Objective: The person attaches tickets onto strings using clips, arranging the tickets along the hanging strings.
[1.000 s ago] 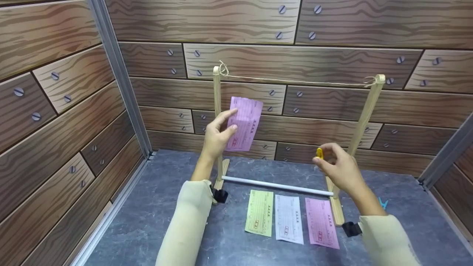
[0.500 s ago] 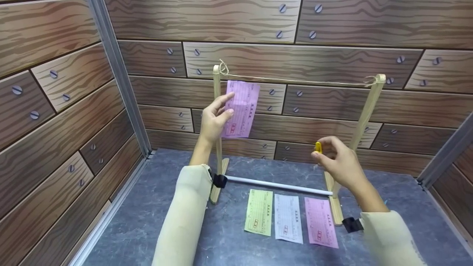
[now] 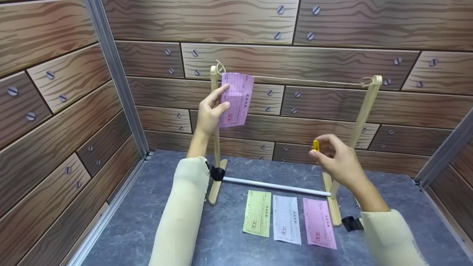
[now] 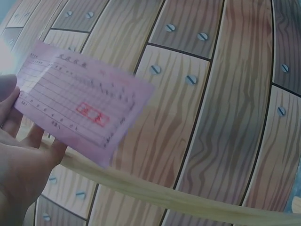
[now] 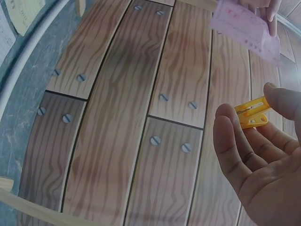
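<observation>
Head view: my left hand [image 3: 208, 114] grips the pink slip [image 3: 241, 105] at its left edge, between thumb and fingers; my right hand [image 3: 338, 159] pinches the yellow clip [image 3: 315, 145] between thumb and fingers. Governing relation, slip to string [image 3: 306, 80]: the slip's top edge overlaps the string's left end, just beside the left post [image 3: 217, 144], long axis near vertical, top leaning slightly right. Contact with the string cannot be confirmed. The left hand is nearer the string; the clip lies lower and to the right, well apart from the slip. Slip position: above the desk [image 3: 229, 236], toward its far left corner. Slip appearance: thin, slightly bowed, printed with ruled lines, bearing a red boxed stamp [image 4: 92, 114] near the lower end. Clip appearance: two yellow arms with a little bare metal between. Whether its gripping end is spread, I cannot tell.
</observation>
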Action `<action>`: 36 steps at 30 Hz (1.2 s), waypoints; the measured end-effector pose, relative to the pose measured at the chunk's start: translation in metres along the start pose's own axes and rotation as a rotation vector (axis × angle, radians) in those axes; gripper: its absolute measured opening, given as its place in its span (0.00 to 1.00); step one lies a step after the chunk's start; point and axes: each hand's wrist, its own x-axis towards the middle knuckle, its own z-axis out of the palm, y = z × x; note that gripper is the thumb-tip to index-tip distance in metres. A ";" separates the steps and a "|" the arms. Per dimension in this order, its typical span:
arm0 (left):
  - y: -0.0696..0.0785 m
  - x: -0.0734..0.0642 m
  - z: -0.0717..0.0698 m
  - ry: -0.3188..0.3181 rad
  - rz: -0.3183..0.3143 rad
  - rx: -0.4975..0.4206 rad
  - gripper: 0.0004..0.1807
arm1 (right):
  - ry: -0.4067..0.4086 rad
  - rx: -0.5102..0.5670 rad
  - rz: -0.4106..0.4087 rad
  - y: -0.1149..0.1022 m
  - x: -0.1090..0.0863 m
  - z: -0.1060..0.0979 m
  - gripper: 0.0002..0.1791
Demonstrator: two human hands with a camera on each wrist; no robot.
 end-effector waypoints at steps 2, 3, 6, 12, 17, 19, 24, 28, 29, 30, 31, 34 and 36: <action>0.000 0.000 -0.001 0.000 -0.001 -0.001 0.29 | -0.011 0.024 -0.004 -0.005 0.002 0.000 0.18; 0.000 0.000 -0.001 0.000 -0.003 0.001 0.29 | -0.014 0.039 -0.008 -0.008 0.003 0.000 0.18; 0.000 0.000 0.000 -0.003 -0.021 -0.011 0.29 | -0.020 0.057 -0.025 -0.015 0.008 -0.001 0.18; 0.002 0.000 -0.001 0.004 -0.044 -0.047 0.30 | -0.002 0.024 -0.097 -0.033 0.020 -0.003 0.17; 0.003 0.001 -0.002 0.010 -0.047 -0.058 0.30 | 0.011 -0.015 -0.135 -0.052 0.031 -0.004 0.17; 0.003 0.001 -0.002 0.007 -0.050 -0.059 0.30 | 0.009 -0.013 -0.143 -0.060 0.037 -0.004 0.17; 0.002 0.001 -0.002 0.013 -0.051 -0.059 0.30 | -0.024 0.020 -0.136 -0.080 0.053 -0.005 0.18; 0.000 0.000 -0.002 0.015 -0.041 -0.051 0.30 | -0.051 0.029 -0.126 -0.093 0.068 -0.005 0.19; 0.000 0.000 -0.002 0.011 -0.038 -0.047 0.30 | -0.062 0.042 -0.119 -0.096 0.072 -0.004 0.19; -0.001 0.000 -0.002 0.007 -0.036 -0.042 0.30 | -0.072 0.054 -0.113 -0.099 0.075 -0.004 0.19; -0.001 0.000 -0.001 0.003 -0.033 -0.041 0.30 | -0.082 0.070 -0.107 -0.102 0.079 -0.003 0.19; 0.001 0.001 -0.001 -0.007 -0.028 -0.043 0.30 | -0.112 0.107 -0.082 -0.113 0.091 -0.002 0.19; 0.003 0.002 -0.001 -0.007 -0.028 -0.043 0.30 | -0.116 0.105 -0.080 -0.121 0.101 0.000 0.19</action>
